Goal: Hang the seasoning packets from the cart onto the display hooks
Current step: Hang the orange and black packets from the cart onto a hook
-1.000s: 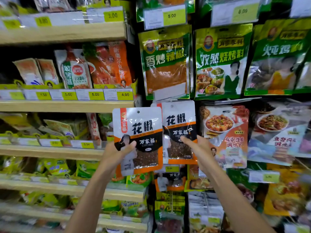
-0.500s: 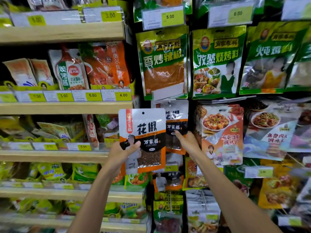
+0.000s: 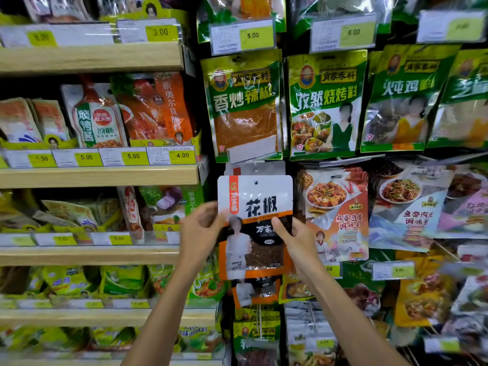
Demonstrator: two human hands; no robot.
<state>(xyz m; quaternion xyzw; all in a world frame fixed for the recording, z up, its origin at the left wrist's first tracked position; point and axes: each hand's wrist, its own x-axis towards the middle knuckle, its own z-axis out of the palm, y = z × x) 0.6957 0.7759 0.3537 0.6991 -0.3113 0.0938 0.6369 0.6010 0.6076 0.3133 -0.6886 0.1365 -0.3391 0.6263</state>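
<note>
The peppercorn packet [image 3: 260, 204] is held upright directly below the green chili packet [image 3: 243, 107], in front of the hanging display. The left hand [image 3: 200, 231] grips its left edge with fingers curled round it; blur hides finer detail. The right hand [image 3: 298, 247] pinches its right edge, thumb laid across the front and the other fingers hidden behind. A matching packet [image 3: 253, 168] hangs behind, its top showing just under the green chili packet.
</note>
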